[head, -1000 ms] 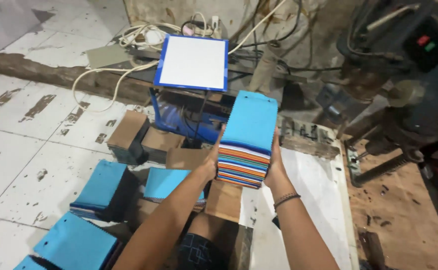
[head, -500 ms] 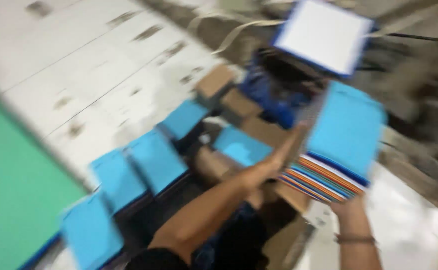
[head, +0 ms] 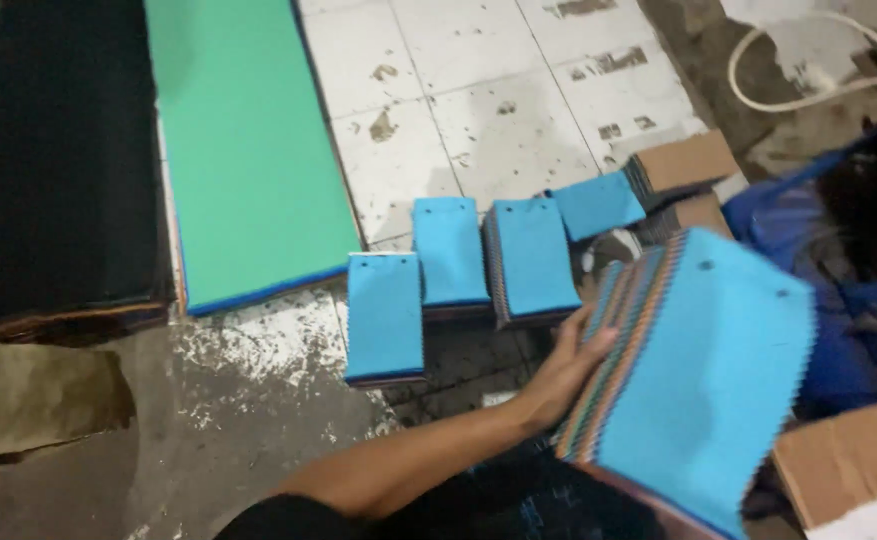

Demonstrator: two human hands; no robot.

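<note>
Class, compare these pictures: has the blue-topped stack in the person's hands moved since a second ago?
Yes. The held stack has swung away from the white blue-framed board, now out of view, toward the blue stacks on the floor, left hand against its side.

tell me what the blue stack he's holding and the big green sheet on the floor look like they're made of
The blue stack looks like fabric swatches: zigzag pinked edges, many coloured layers along its side, a matte top and two punched holes. The left hand presses that layered side. The green sheet looks like a smooth, matte cloth or foam sheet, flat, with a blue layer showing at its lower edge; which one is unclear.
</note>
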